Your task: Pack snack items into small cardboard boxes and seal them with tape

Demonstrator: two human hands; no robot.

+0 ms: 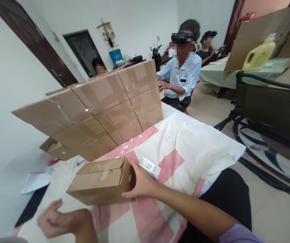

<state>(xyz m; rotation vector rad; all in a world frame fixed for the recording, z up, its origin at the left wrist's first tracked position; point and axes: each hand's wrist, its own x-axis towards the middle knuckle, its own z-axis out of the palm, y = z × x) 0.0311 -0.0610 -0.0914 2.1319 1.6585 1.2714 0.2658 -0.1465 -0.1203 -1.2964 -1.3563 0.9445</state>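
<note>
A small closed cardboard box lies on the cloth-covered table in front of me. My right hand grips its right end, fingers at the far edge and thumb at the near side. My left hand is raised off the box's near left side, apart from it. Motion smears its fingers, and I make out nothing in it. Just beyond my right hand rests a white plastic device, its kind unclear.
A tall divider of taped cardboard stands across the table. Small white scraps and a white ring lie on the cloth. A person in a light blue shirt sits beyond. A dark-framed folding chair stands right.
</note>
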